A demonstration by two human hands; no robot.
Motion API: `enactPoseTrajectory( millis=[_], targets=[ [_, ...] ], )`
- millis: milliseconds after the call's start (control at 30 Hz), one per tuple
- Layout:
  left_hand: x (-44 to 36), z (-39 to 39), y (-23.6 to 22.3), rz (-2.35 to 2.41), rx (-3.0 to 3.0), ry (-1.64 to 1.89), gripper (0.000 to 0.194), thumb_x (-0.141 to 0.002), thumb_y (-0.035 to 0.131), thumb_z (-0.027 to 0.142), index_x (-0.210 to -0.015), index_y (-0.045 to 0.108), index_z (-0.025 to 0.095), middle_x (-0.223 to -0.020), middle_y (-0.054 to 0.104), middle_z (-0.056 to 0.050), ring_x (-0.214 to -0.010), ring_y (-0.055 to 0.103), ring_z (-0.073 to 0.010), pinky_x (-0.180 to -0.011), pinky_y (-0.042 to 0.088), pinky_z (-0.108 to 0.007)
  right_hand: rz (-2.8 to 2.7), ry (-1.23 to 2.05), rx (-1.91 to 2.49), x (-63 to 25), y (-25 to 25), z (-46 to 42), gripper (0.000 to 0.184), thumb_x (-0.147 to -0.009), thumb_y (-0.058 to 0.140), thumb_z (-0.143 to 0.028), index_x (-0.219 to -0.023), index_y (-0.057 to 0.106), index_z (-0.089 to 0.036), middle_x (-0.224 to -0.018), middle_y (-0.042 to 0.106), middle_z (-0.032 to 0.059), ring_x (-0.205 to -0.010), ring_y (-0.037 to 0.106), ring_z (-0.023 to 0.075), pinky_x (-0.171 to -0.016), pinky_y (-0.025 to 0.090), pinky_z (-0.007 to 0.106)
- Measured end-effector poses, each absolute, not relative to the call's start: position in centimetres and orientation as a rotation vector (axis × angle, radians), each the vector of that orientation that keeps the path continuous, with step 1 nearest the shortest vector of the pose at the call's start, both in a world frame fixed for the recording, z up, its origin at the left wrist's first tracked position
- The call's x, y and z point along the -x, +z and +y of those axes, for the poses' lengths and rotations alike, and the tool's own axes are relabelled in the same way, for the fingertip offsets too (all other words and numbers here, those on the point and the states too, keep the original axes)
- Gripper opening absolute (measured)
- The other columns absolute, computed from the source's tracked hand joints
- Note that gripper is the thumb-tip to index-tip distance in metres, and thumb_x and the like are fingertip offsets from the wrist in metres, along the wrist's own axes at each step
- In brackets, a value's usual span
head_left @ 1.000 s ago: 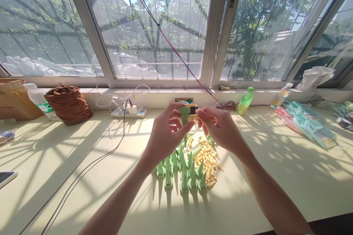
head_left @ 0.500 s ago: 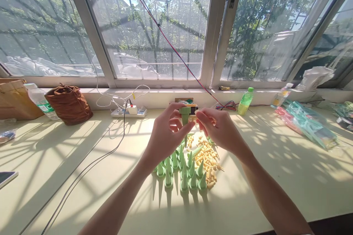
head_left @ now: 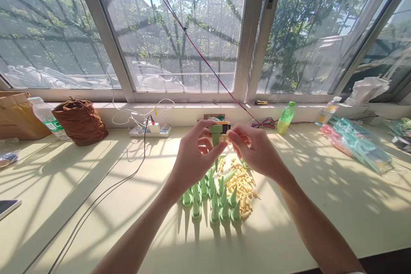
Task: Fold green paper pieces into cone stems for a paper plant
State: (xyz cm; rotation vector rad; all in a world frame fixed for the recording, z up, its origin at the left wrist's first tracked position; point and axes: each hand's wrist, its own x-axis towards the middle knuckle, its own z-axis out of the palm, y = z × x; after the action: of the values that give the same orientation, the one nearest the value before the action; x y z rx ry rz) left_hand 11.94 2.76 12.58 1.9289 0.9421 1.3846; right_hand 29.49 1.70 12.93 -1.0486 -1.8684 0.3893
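Between the thumb and fingers of my left hand (head_left: 195,150) is a green cone (head_left: 216,135), wide end up and point down. Close to its right, my right hand (head_left: 252,147) is closed in a pinch; a tiny pale bit shows at the fingertips, too small to name. Several green cones (head_left: 214,212) stand points up on the table below my hands. Beside them lies a loose heap of small tan pointed pieces (head_left: 242,182). My hands partly cover the far end of the cones and the heap.
A power strip (head_left: 150,132) with cables lies at the back left, near a brown cloth bag (head_left: 80,120). Behind my hands is a small dark-and-tan object (head_left: 226,127), partly hidden. A green bottle (head_left: 285,118) and plastic bags (head_left: 359,143) are to the right.
Almost nothing differs. My right hand's fingers have shifted very slightly beside the green cone, which stays in my left hand.
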Motion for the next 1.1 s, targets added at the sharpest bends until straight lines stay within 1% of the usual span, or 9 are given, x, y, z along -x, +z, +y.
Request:
enactPoseTrajectory(
  millis=[67, 133, 233, 333, 500, 733, 900, 1000, 1100],
  targets=[
    [-11.92, 2.78, 12.56, 0.935, -1.943, 1.382, 0.038, -0.074, 0.075, 0.021, -0.109, 0.059, 0.021, -0.092, 0.068, -0.002, -0.057, 0.058, -0.0087, -0.057, 0.057, -0.024, -1.868, 0.384, 1.066, -29.49, 12.94, 1.74, 0.040, -0.100, 0.045, -0.042, -0.069, 0.053, -0.018, -0.052, 0.046, -0.0046, -0.047, 0.046, 0.0090, -0.052, 0.039, 0.025],
    [-11.83, 2.85, 12.54, 0.929, -1.948, 1.387, 0.038, -0.075, 0.075, 0.022, -0.109, 0.059, 0.022, -0.092, 0.068, -0.002, -0.057, 0.059, -0.0090, -0.058, 0.057, -0.024, -1.857, 0.412, 1.040, -29.51, 12.91, 1.82, 0.039, -0.099, 0.047, -0.044, -0.071, 0.055, -0.018, -0.056, 0.051, -0.0032, -0.049, 0.049, 0.0094, -0.053, 0.041, 0.025],
    [-11.66, 3.00, 12.51, 0.930, -1.936, 1.404, 0.039, -0.075, 0.075, 0.022, -0.110, 0.059, 0.022, -0.090, 0.068, -0.001, -0.059, 0.061, -0.0098, -0.060, 0.057, -0.024, -1.835, 0.451, 0.974, -29.54, 12.82, 1.90, 0.025, -0.093, 0.058, -0.043, -0.089, 0.060, -0.018, -0.075, 0.063, 0.0004, -0.057, 0.057, 0.0107, -0.056, 0.046, 0.025],
    [-11.59, 3.09, 12.47, 0.919, -1.925, 1.397, 0.041, -0.075, 0.075, 0.021, -0.111, 0.058, 0.023, -0.091, 0.069, -0.001, -0.062, 0.062, -0.0107, -0.060, 0.057, -0.024, -1.831, 0.433, 0.968, -29.51, 12.73, 1.88, 0.019, -0.092, 0.061, -0.038, -0.098, 0.060, -0.020, -0.084, 0.065, 0.0018, -0.062, 0.061, 0.0117, -0.059, 0.049, 0.025],
    [-11.66, 2.95, 12.43, 0.924, -1.931, 1.386, 0.040, -0.074, 0.075, 0.020, -0.111, 0.058, 0.022, -0.089, 0.068, 0.000, -0.061, 0.061, -0.0101, -0.060, 0.057, -0.024, -1.819, 0.395, 0.992, -29.34, 12.73, 1.78, 0.017, -0.094, 0.057, -0.035, -0.088, 0.058, -0.019, -0.072, 0.062, 0.0001, -0.060, 0.058, 0.0118, -0.057, 0.046, 0.025],
    [-11.78, 2.83, 12.41, 0.945, -1.927, 1.376, 0.040, -0.074, 0.075, 0.022, -0.111, 0.059, 0.022, -0.090, 0.067, -0.001, -0.059, 0.059, -0.0094, -0.059, 0.057, -0.025, -1.847, 0.374, 1.053, -29.21, 12.78, 1.75, 0.033, -0.098, 0.049, -0.039, -0.074, 0.056, -0.018, -0.055, 0.049, -0.0037, -0.049, 0.047, 0.0095, -0.053, 0.040, 0.024],
    [-11.65, 3.12, 12.33, 0.914, -1.891, 1.377, 0.041, -0.074, 0.076, 0.024, -0.111, 0.059, 0.022, -0.090, 0.068, -0.002, -0.066, 0.064, -0.0125, -0.061, 0.058, -0.025, -1.829, 0.432, 1.015, -29.41, 12.84, 1.87, 0.031, -0.097, 0.049, -0.045, -0.087, 0.060, -0.018, -0.069, 0.060, -0.0003, -0.055, 0.055, 0.0106, -0.057, 0.044, 0.025],
    [-11.56, 3.29, 12.37, 0.890, -1.834, 1.355, 0.043, -0.074, 0.077, 0.027, -0.111, 0.058, 0.022, -0.089, 0.069, -0.003, -0.065, 0.066, -0.0143, -0.056, 0.057, -0.025, -1.826, 0.433, 1.019, -29.59, 12.95, 1.88, 0.029, -0.098, 0.047, -0.045, -0.099, 0.060, -0.018, -0.067, 0.060, -0.0010, -0.055, 0.057, 0.0115, -0.057, 0.047, 0.026],
    [-11.49, 3.36, 12.44, 0.879, -1.791, 1.334, 0.045, -0.073, 0.078, 0.028, -0.112, 0.057, 0.022, -0.086, 0.070, -0.003, -0.066, 0.067, -0.0155, -0.053, 0.055, -0.023, -1.844, 0.411, 1.022, -29.73, 12.97, 1.86, 0.028, -0.098, 0.048, -0.043, -0.100, 0.061, -0.019, -0.069, 0.061, 0.0000, -0.059, 0.060, 0.0128, -0.059, 0.049, 0.027]
  ],
)
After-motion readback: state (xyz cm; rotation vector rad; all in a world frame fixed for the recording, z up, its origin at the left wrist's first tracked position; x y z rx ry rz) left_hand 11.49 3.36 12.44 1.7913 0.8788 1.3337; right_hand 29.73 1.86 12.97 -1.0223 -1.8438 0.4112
